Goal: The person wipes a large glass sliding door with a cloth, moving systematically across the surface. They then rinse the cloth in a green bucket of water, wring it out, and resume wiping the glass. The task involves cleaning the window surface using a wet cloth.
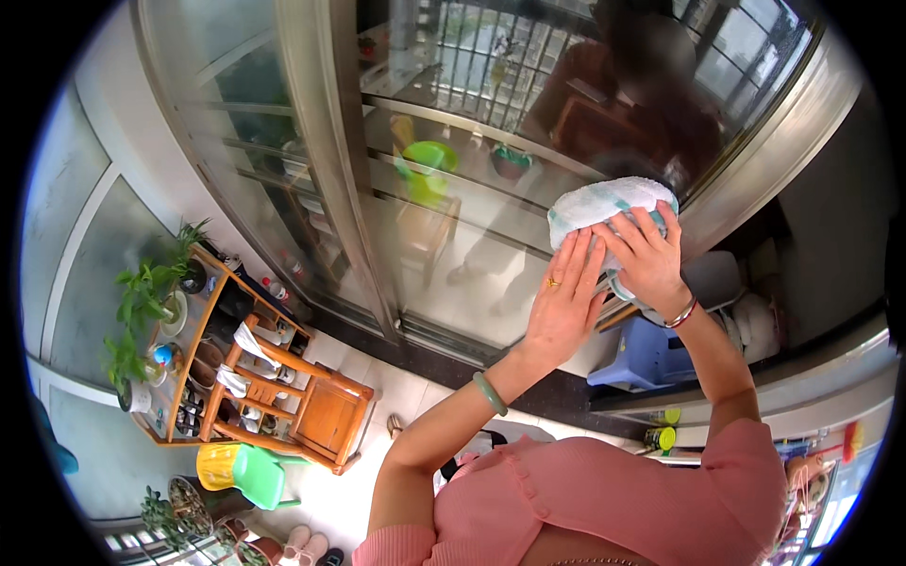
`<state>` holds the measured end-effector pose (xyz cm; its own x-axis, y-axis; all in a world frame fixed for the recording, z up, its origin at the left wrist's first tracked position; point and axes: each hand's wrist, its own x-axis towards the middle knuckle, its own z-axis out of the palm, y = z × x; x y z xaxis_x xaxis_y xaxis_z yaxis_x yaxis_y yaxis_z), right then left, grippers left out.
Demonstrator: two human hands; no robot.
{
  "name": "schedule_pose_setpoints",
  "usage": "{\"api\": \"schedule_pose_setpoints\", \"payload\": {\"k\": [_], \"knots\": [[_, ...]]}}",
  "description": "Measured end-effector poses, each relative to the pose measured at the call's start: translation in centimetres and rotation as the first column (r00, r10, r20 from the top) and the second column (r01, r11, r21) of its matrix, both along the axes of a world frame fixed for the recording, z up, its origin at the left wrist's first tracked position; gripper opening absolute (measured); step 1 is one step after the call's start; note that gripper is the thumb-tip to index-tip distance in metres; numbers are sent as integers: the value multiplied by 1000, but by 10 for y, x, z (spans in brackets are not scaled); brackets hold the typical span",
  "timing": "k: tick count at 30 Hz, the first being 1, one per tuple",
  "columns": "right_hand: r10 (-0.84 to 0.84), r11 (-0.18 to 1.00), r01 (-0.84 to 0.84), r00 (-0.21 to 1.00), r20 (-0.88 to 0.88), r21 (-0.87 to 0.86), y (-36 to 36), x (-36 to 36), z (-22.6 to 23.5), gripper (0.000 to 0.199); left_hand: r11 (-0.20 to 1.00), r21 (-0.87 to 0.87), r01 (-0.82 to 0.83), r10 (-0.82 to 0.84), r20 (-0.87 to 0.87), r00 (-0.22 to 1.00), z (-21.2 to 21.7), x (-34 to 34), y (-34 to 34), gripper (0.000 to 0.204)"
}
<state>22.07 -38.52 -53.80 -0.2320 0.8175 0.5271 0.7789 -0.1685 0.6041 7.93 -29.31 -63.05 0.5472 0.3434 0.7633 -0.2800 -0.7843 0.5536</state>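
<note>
A bunched white towel [604, 206] with pale teal patches lies against the pane of a glass sliding door [510, 255]. My right hand [646, 253] presses on it from above, fingers bent over its face and a thin bracelet at the wrist. Beside it, my left hand [566, 297] lies with long, nearly straight fingers, their tips touching the towel's lower edge. A ring sits on one left finger and a green bangle [490, 393] round that forearm. The towel's underside and part of the right palm are hidden.
A wooden chair [330, 415] stands at left beside a shelf with potted plants [137, 307]. A green plastic stool [258, 474] is nearer. The metal door frame [349, 179] runs along the left; a blue plastic stool [637, 354] stands beyond the opening at right.
</note>
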Motion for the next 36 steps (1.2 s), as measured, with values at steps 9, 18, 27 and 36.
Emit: {"api": "schedule_pose_setpoints", "payload": {"k": [9,18,27,36], "knots": [[7,1000,-7,1000,12,-13,-10,8,-1,40,998,-65,2,0,45,999,-8,21,-25,82],[22,998,-18,998,-62,65,-35,19,-11,40,1000,21,-5,5,-28,1000,1,17,-32,71],[82,979,-48,982,-167,198,-37,20,-25,45,994,107,14,5,-171,985,12,15,-41,81],[101,967,-47,973,-209,250,-40,18,-33,40,980,144,138,-71,-395,916,40,-2,-32,86]]}}
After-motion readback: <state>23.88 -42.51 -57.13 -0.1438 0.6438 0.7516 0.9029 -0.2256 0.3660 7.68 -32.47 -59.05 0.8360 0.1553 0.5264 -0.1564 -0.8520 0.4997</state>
